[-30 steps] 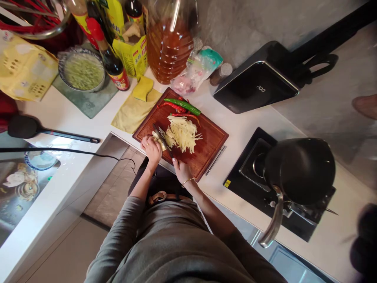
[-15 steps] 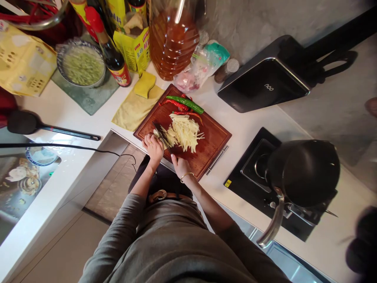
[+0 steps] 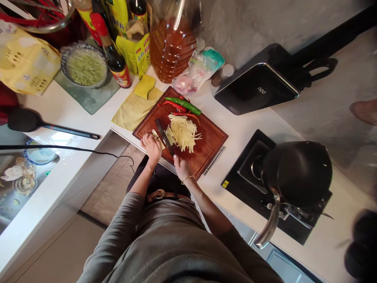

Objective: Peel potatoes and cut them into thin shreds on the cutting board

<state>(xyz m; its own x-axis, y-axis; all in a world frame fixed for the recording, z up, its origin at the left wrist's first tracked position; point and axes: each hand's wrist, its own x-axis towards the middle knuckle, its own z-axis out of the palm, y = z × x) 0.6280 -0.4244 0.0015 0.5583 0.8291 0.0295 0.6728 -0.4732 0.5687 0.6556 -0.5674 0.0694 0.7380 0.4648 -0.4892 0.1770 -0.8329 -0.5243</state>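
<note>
Just beyond my left hand [image 3: 152, 146] fingers: last potato piece [image 3: 156, 135], pinned curled on cutting board [image 3: 212, 135]. Right hand [image 3: 182, 167] wrapped round knife [image 3: 163, 135]; shreds [image 3: 182, 133] beside blade. I'd tuck fingertips back (slices thin).

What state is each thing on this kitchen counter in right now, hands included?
Left hand: curled, pressing on the uncut pale piece.
Right hand: gripping the knife, blade over the board.
Pale strips: cut, piled.
Cutting board: flat on the counter.
Chilies: whole, uncut.
Black pan: on the stove; inside hidden.
Oil jug: upright, mostly full.
Bowl: filled with something green.
</note>
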